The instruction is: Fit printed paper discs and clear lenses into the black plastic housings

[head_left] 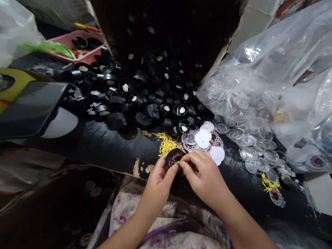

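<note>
Black bench [103, 145], left fingers [170, 173] tight around a partly hidden gauge [173, 155], right fingers [190, 157] together on its yellow needle [176, 162].

A single camera, worn on the person's head, looks forward and steeply down from above and behind the small round black plastic dial housing [173, 154], which falls near mid-view. The camera is close enough to show the bare left hand [159, 176] and bare right hand [204, 171] at the housing, and the white-and-purple floral cloth [129, 204] on its near side. Beyond the housing the view reaches a dark open box [181, 24], with a clear plastic bag [259, 65] to the housing's right and a flat black-screened device [33, 107] to its left.
</note>
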### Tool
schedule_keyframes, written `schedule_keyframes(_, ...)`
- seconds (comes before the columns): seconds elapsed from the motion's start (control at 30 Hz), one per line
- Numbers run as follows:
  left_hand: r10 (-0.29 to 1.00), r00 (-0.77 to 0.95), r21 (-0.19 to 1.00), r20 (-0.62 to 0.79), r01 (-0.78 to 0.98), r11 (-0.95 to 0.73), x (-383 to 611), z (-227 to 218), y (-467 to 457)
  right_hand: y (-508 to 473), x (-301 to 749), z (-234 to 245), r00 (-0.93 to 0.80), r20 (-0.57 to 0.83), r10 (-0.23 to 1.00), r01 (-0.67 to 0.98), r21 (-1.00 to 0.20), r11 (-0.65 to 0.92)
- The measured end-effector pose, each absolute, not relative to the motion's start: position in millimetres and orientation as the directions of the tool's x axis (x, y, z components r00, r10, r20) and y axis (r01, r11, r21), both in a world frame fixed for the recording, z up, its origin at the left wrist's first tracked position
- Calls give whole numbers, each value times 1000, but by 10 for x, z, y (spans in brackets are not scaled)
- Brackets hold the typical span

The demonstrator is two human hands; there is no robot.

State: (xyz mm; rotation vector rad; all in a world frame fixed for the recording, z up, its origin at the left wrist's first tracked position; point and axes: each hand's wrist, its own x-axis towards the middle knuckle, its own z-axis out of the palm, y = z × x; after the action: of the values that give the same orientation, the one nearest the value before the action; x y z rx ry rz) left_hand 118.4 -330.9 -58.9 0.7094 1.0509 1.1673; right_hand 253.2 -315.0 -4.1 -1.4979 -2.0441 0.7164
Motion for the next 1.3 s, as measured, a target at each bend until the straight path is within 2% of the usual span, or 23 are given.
schedule_keyframes(0.2, 965, 63, 920, -256, -290, 263, 1133, -527, -3345, -3186, 2581, -13, -269, 69, 961, 688, -684, 242)
schedule_keyframes(0.53, 990, -49, 991, -132, 17, 133, 1105, -479, -3369, -3271, 2507, -101, -230, 87, 969, 683, -694, 225)
schedule_keyframes(0.63, 976, 10, 974, -216, -66, 217, 1088, -510, -3324, -3263, 2517, -93, -224, 80, 971, 700, -680, 218)
schedule_keyframes(0.73, 939, 138, 906, -314, -254, 340, 1058, -566, -3274, -3226, 2554, -58, -261, 167, 951, 708, -636, 306)
schedule_keyframes(0.83, 927, 188, 872, -325, -319, 371, 1028, -616, -3272, -3174, 2585, -45, -338, 264, 903, 750, -505, 428)
schedule_keyframes(0.97, 907, 176, 847, -383, -325, 421, 1064, -615, -3338, -3127, 2579, -55, -419, 282, 863, 802, -331, 497)
schedule_keyframes(1.07, 838, 130, 721, -530, -452, 526, 1153, -607, -3384, -3134, 2539, -34, -355, 250, 901, 816, -388, 429)
schedule_keyframes(1.13, 824, 86, 693, -560, -498, 522, 1199, -644, -3389, -3137, 2530, -15, -272, 194, 943, 820, -466, 332)
schedule_keyframes(1.2, 862, 72, 768, -501, -422, 481, 1212, -715, -3365, -3115, 2578, -4, -237, 105, 966, 804, -537, 256)
schedule_keyframes(1.3, 906, 93, 855, -413, -303, 420, 1195, -804, -3303, -2983, 2814, -16, -320, 13, 947, 737, -625, 258)
